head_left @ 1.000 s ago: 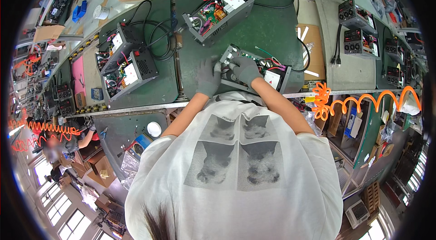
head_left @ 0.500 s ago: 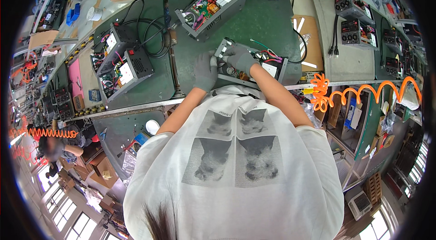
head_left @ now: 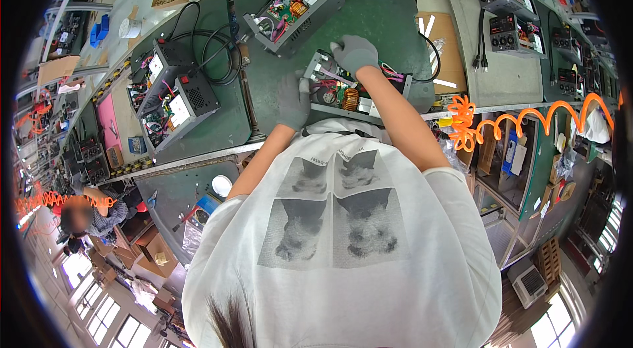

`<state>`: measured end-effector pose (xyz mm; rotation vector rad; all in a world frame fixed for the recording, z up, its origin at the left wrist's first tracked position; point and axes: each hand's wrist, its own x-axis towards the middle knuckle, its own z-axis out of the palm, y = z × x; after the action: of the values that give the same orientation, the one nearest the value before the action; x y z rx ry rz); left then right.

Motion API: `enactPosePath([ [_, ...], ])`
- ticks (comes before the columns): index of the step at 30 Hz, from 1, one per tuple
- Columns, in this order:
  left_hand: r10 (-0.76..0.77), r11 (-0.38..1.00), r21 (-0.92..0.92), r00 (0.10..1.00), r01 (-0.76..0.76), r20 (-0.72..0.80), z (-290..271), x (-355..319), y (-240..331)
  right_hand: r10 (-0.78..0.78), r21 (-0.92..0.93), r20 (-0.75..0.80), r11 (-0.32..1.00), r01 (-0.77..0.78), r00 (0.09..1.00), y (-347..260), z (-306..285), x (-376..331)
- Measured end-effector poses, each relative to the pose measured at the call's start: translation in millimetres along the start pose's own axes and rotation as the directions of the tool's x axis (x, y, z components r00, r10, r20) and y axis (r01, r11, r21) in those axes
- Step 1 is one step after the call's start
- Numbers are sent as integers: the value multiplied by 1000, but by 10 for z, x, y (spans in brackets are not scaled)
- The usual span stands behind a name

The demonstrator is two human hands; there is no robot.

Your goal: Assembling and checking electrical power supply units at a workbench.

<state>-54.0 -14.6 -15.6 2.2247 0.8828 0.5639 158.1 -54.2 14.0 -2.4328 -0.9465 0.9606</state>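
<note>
In front of me an open power supply unit lies on the green mat, its copper coil, circuit board and coloured wires exposed. My left hand, in a grey glove, rests at its left end. The fingers stretch away from me, slightly blurred, and the thumb lies along the end panel. My right hand, also gloved, is over the unit's far edge with fingers curled. Whatever those fingertips hold, if anything, is hidden. A second open unit with a white label stands farther back.
Two more open units stand at the left, beside a coiled black cable. Cased units are at the right, past a cardboard sheet. An orange coiled hose crosses the right front edge. Another person sits at the far left.
My right hand has moved from the unit's left end, beside my left hand, to its far edge. The left fingers have straightened. The whole view has shifted slightly.
</note>
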Motion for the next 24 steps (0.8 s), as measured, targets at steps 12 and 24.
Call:
enactPosePath([
  [12, -35, 999, 11, 999, 35, -8, -46, 46, 44, -90, 771, -61, 628, 104, 994, 243, -157, 186],
  [24, 205, 890, 340, 934, -302, 293, -258, 610, 655, -245, 180, -394, 925, 336, 886, 266, 2, -282],
])
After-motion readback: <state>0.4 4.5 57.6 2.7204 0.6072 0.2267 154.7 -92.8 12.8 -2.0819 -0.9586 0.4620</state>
